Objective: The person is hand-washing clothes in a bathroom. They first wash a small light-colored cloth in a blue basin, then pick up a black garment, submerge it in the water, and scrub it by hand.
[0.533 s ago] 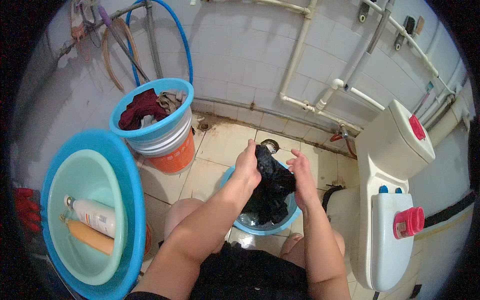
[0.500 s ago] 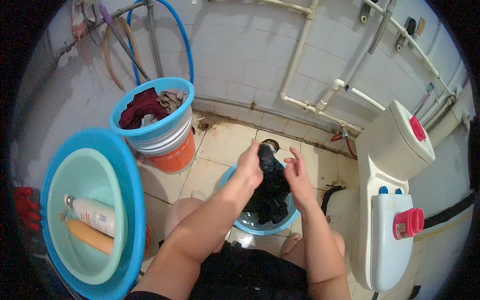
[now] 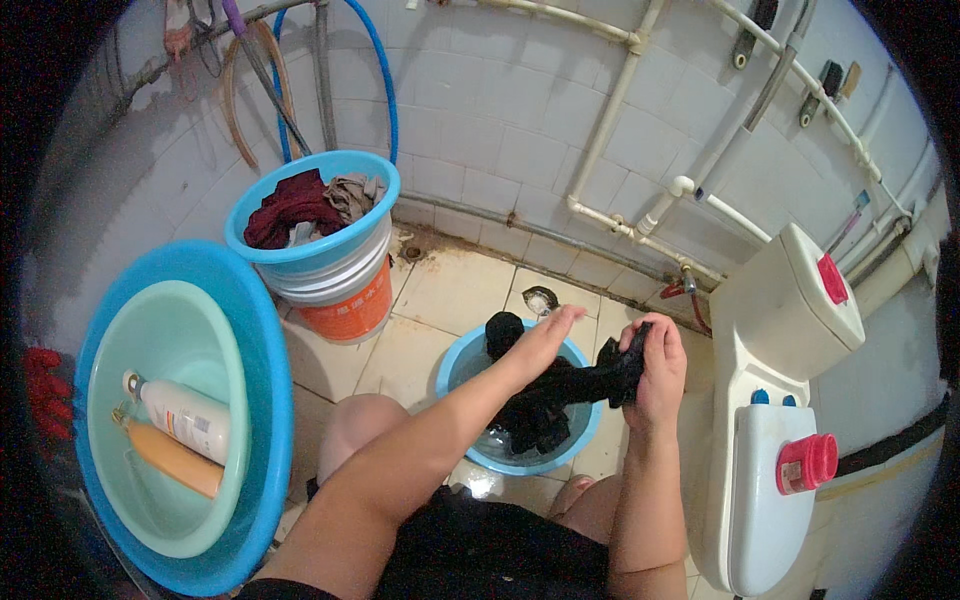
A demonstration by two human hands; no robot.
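A light blue basin (image 3: 448,392) on the floor holds water and a bunched black cloth (image 3: 540,415); I cannot make out what garment it is. My right hand (image 3: 657,372), past the basin's right rim, is closed round one end of the cloth, and a twisted length stretches back from it over the basin. Above the basin my left hand (image 3: 540,350) has its fingers stretched out toward the right, its palm side partly hidden. A rounded black lump of cloth (image 3: 503,333) shows just beyond that hand, by the far rim.
Left, a pale green basin (image 3: 240,400) with two bottles sits in a larger blue basin (image 3: 275,480). A blue basin (image 3: 385,190) of clothes tops a white-and-orange bucket (image 3: 350,305). Right stands a toilet (image 3: 770,530) bearing a red jar (image 3: 808,463). Beyond the basin is a floor drain (image 3: 540,299).
My right hand has closed on the black cloth and drawn its end to the right. My left hand, earlier round a cloth bunch, now has straight fingers. The view has shifted slightly.
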